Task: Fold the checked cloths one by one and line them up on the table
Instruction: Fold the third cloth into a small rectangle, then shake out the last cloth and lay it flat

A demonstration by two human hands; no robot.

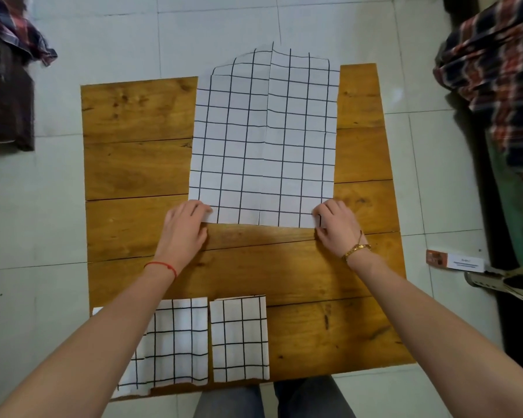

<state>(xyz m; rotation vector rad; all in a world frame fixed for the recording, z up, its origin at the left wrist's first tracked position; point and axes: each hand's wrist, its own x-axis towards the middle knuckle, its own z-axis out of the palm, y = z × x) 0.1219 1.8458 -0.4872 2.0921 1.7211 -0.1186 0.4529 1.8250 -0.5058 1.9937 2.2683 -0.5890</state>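
Note:
A white cloth with a black grid (263,140) lies spread flat along the middle of the wooden table (133,164); its far end hangs past the table's back edge. My left hand (184,227) pinches its near left corner. My right hand (335,227) pinches the near right corner. Folded checked cloths lie side by side at the table's near edge: one (239,339) near the middle, another (178,342) to its left, partly hidden by my left forearm, with a third peeking out at the far left.
Plaid fabric (495,64) hangs at the right over a green surface, and more plaid cloth (15,28) lies at the top left by a dark object. A small box (453,262) sits on the tiled floor at the right.

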